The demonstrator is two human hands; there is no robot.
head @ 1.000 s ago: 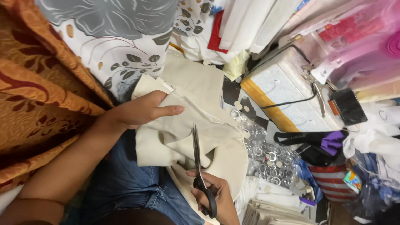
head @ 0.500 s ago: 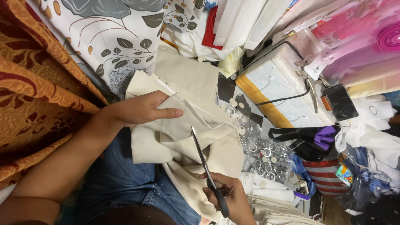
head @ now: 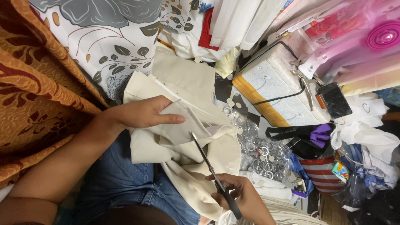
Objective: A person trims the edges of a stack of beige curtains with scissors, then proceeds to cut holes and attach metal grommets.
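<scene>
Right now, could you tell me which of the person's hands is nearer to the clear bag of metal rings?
The right. The right hand works scissors just below-left of the bag of metal rings; the left hand presses the cream fabric, farther off to the bag's left.

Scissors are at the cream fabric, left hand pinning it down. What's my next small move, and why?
Probably close the scissors for one short snip. Their blades sit against the folded cream fabric, the right hand grips the handles, and the left hand presses the cloth flat just beside the tips, so keep those fingers clear.
</scene>
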